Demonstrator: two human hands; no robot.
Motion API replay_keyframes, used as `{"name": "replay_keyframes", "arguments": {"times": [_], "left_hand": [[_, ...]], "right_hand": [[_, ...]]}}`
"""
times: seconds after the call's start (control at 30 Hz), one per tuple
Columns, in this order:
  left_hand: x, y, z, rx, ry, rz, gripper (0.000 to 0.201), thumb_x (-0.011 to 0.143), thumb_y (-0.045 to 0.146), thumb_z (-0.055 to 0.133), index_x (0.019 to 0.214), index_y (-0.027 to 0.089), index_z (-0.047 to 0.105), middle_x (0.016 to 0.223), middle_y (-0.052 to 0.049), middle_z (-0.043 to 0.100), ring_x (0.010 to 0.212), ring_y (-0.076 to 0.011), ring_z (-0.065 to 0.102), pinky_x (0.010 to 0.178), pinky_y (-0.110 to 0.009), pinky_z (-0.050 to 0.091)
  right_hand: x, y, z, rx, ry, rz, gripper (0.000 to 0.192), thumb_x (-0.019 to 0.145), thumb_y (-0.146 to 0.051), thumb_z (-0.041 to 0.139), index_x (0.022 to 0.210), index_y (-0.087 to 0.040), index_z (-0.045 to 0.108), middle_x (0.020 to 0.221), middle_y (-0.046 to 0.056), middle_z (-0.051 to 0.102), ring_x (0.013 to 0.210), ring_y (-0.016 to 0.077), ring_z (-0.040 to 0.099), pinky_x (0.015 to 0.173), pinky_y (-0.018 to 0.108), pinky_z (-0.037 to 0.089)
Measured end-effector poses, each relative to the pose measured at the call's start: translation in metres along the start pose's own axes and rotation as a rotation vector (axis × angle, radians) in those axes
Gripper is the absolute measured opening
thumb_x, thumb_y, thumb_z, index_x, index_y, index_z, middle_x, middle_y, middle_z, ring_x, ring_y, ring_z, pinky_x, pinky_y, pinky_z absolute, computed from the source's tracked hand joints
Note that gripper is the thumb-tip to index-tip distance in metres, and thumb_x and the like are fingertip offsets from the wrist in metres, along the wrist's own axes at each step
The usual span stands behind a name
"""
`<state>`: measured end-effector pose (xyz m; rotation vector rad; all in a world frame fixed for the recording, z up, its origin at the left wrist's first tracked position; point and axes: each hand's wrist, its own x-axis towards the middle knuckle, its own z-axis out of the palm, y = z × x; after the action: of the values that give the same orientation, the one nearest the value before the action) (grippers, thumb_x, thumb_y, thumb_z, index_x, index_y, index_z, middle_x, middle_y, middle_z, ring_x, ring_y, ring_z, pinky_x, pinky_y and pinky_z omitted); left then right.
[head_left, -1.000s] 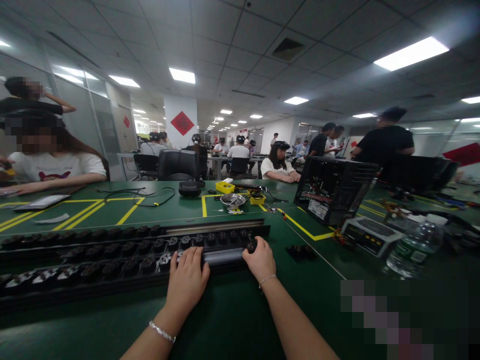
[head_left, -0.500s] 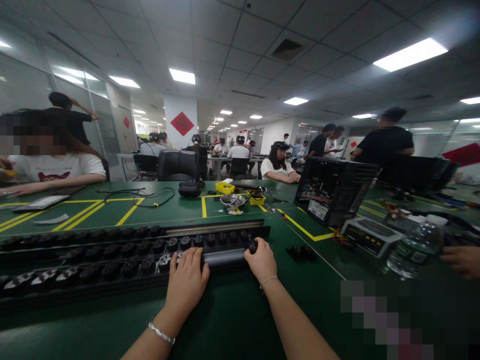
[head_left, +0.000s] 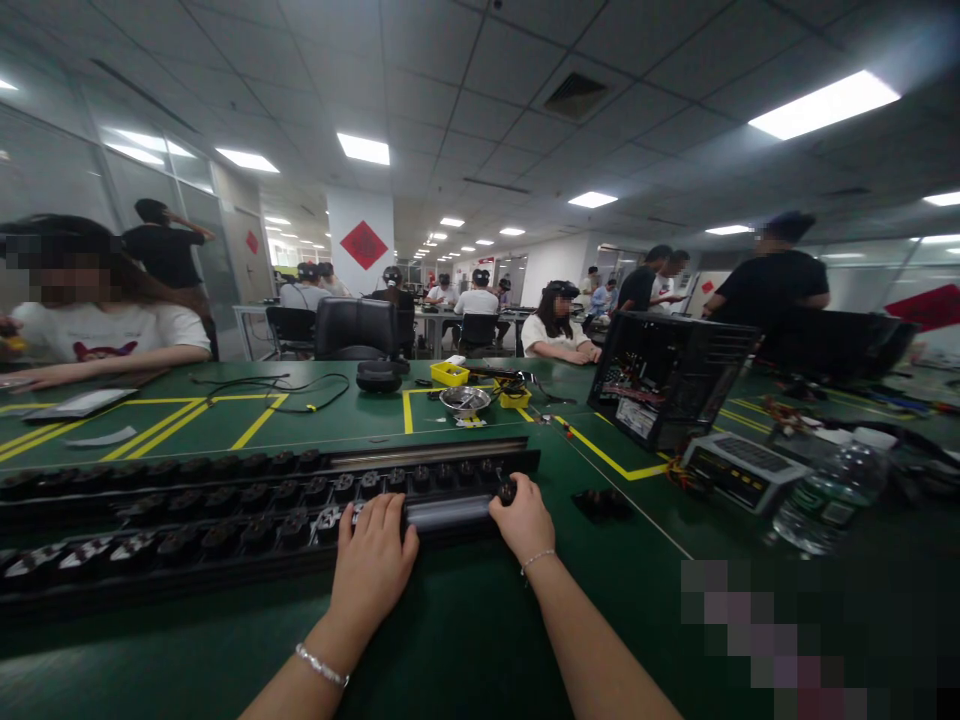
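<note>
Underneath everything, a green table (head_left: 450,640). Across it, long black racks (head_left: 150,578) filled with round black parts (head_left: 180,545), running left to right, long axis crosswise to the reach of both arms and stretching far out past the left side. Laid over the front rack from above, the left hand (head_left: 373,552): fingers pointing forward and slightly spread, thumb out toward the right (cannot tell whether gripping or merely resting, with the fingertips partly lost against the black). At the right end of the racks, the right hand (head_left: 523,520): thumb and fingers curled together, pinching. Between the two, a smooth grey stretch (head_left: 448,514), lying along the same long axis, just beside the left thumb and reaching nearly to the right fingers. Last and smallest, a round black piece (head_left: 508,490), held at the right hand's fingertips, well apart from the left.
</note>
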<state>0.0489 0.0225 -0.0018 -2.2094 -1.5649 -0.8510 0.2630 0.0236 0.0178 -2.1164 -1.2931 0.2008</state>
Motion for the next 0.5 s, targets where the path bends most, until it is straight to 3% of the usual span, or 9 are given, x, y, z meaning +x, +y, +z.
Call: {"name": "replay_keyframes", "arguments": {"times": [0.3, 0.5], "left_hand": [[-0.0003, -0.0008, -0.0001, 0.0, -0.006, 0.004, 0.042, 0.084, 0.034, 0.036, 0.118, 0.015, 0.052, 0.118, -0.011, 0.059, 0.112, -0.0245, 0.049, 0.104, -0.05, 0.021], [-0.0001, -0.0001, -0.0011, 0.0, -0.012, -0.001, 0.042, 0.084, 0.034, 0.037, 0.118, 0.015, 0.051, 0.118, -0.01, 0.059, 0.113, -0.0243, 0.049, 0.105, -0.05, 0.02]], "right_hand": [[-0.0011, -0.0015, -0.0046, -0.02, -0.029, 0.014, 0.042, 0.074, -0.031, 0.046, 0.114, -0.021, 0.049, 0.12, 0.008, 0.052, 0.098, 0.0208, 0.057, 0.071, 0.028, 0.043], [-0.0002, -0.0003, -0.0048, -0.029, -0.024, 0.062, 0.049, 0.072, -0.034, 0.048, 0.119, -0.019, 0.045, 0.117, 0.009, 0.056, 0.099, 0.0226, 0.057, 0.075, 0.03, 0.042]]}}
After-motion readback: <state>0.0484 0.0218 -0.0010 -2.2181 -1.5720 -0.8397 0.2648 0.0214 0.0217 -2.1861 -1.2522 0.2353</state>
